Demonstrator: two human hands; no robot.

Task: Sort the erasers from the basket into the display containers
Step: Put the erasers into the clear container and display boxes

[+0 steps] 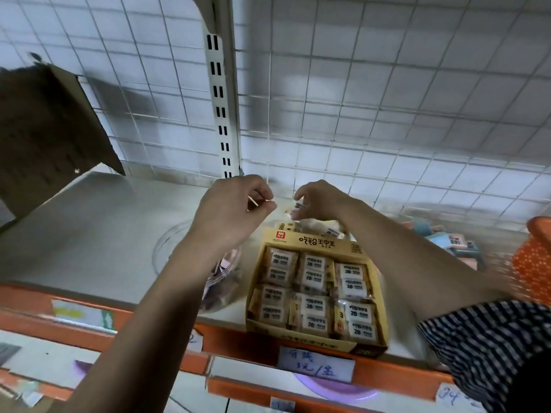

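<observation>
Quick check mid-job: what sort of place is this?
Probably a stationery shop shelf: a yellow cardboard display box of wrapped erasers, a handwritten price label on the orange shelf edge, and a white wire grid backing.

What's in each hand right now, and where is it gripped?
Right hand pinches a wrapped eraser by its upper end. Left hand pinches a thin pale strip at one end; too blurred to identify.

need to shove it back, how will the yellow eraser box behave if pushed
The yellow eraser box is packed full, so probably heavy for its size. Low and flat-bottomed, it should slide rather than tip. Its card walls may flex.
</observation>
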